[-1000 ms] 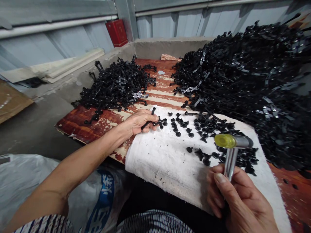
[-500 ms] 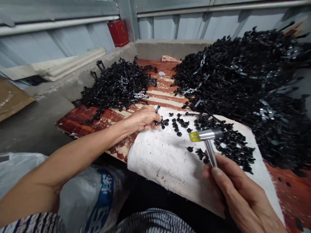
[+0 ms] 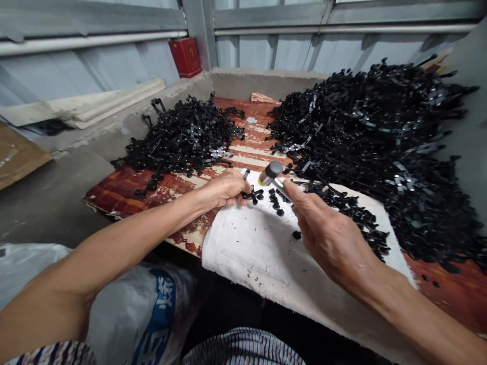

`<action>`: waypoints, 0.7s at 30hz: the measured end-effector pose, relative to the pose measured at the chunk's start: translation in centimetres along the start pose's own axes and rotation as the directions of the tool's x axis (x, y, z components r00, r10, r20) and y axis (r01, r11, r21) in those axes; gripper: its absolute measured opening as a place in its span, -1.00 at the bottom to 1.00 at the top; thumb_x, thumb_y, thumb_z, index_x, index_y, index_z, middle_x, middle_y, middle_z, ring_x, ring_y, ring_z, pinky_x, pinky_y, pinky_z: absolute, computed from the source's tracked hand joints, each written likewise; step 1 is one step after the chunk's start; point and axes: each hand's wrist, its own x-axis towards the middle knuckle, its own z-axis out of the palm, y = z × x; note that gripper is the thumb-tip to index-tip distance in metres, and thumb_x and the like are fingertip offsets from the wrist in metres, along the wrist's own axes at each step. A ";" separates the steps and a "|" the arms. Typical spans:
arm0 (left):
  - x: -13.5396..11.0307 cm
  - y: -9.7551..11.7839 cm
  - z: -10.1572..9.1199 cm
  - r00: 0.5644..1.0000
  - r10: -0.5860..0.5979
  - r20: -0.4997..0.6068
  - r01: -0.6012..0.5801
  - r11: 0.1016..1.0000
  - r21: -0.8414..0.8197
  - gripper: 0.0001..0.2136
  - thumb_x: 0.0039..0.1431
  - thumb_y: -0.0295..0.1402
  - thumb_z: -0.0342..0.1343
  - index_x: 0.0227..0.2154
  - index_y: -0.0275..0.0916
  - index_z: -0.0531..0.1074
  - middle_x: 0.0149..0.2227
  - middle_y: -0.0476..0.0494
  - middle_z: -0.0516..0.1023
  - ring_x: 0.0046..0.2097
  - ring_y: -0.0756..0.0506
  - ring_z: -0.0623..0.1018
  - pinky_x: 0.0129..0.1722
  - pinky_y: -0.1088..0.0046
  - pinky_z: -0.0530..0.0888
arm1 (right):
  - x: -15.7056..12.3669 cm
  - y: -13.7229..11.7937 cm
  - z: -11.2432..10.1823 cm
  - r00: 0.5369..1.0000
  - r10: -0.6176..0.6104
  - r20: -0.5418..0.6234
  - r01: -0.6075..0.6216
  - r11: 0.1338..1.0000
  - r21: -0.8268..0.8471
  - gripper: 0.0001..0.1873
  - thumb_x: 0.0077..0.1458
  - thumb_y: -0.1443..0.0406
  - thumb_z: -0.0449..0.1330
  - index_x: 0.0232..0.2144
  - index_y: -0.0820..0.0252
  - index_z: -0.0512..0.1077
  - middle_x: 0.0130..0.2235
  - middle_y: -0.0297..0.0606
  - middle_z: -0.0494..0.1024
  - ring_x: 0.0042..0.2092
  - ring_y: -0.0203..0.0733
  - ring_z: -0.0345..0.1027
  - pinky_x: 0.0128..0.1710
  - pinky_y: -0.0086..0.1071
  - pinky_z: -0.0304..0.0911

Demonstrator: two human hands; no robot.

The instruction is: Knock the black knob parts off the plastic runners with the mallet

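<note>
My left hand (image 3: 223,189) is closed on a black plastic strip part (image 3: 249,192), holding it down at the far left edge of a white cloth pad (image 3: 258,253). My right hand (image 3: 327,235) grips a small metal hammer (image 3: 271,173) with a yellow tip. The hammer head hangs just above the held part. Several small loose black pieces (image 3: 276,203) lie on the pad right beside both hands.
A small heap of black parts (image 3: 186,137) lies on the red wooden board (image 3: 125,190) at the back left. A much bigger heap (image 3: 384,137) fills the right side. A red box (image 3: 185,57) stands on the concrete ledge. A white printed bag (image 3: 144,314) sits below the board.
My right hand has swung the hammer from the near right of the pad forward and left, so its head is now over the part in my left hand. The left hand stayed put.
</note>
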 end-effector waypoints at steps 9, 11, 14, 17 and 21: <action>-0.2 0.1 0.2 1.000 -0.016 0.005 0.017 0.999 -0.042 -0.87 -0.04 -0.59 0.08 -0.61 -0.29 0.32 -0.67 -0.08 0.43 -0.71 0.07 0.34 -0.77 0.53 -0.03 | 0.3 -0.1 -0.6 0.988 -0.001 -0.156 0.007 0.999 0.037 -0.39 0.20 0.44 -0.09 0.30 0.13 0.14 -0.35 -0.23 0.44 -0.53 -0.30 0.22 -0.55 -0.43 0.22; -0.2 0.1 0.2 1.000 -0.021 0.008 0.021 0.999 -0.034 -0.88 -0.02 -0.59 0.07 -0.59 -0.31 0.34 -0.67 -0.08 0.43 -0.72 0.08 0.33 -0.78 0.54 -0.03 | 0.4 0.0 -0.3 1.000 -0.014 -0.028 0.013 0.999 -0.034 -0.38 0.15 0.46 -0.09 0.26 0.15 0.22 -0.40 -0.26 0.41 -0.60 -0.33 0.13 -0.64 -0.46 0.12; 0.0 0.0 0.2 0.999 -0.043 0.014 0.044 0.999 -0.031 -0.89 0.00 -0.58 0.06 -0.56 -0.31 0.35 -0.67 -0.08 0.44 -0.71 0.08 0.34 -0.78 0.54 -0.04 | 0.4 0.2 0.1 0.999 -0.038 0.003 0.038 0.999 -0.009 -0.40 0.15 0.44 -0.09 0.25 0.23 0.24 -0.38 -0.22 0.44 -0.57 -0.31 0.18 -0.63 -0.44 0.15; 0.0 -0.2 0.2 0.998 -0.049 0.026 0.050 0.998 -0.046 -0.89 0.00 -0.57 0.07 -0.56 -0.30 0.35 -0.65 -0.09 0.45 -0.70 0.08 0.35 -0.77 0.54 -0.05 | 0.4 0.2 0.2 0.994 0.010 -0.111 -0.008 1.000 0.023 -0.39 0.20 0.41 -0.11 0.29 0.21 0.17 -0.31 -0.17 0.47 -0.53 -0.29 0.22 -0.59 -0.42 0.23; -0.1 -0.3 0.3 0.998 -0.054 0.009 0.054 0.998 -0.039 -0.92 0.00 -0.58 0.08 -0.53 -0.32 0.38 -0.66 -0.08 0.44 -0.70 0.08 0.34 -0.77 0.53 -0.02 | 0.7 0.4 0.4 1.000 -0.009 0.016 0.009 1.000 0.008 -0.45 0.19 0.40 -0.12 0.20 0.26 0.30 -0.42 -0.22 0.46 -0.60 -0.30 0.17 -0.63 -0.42 0.20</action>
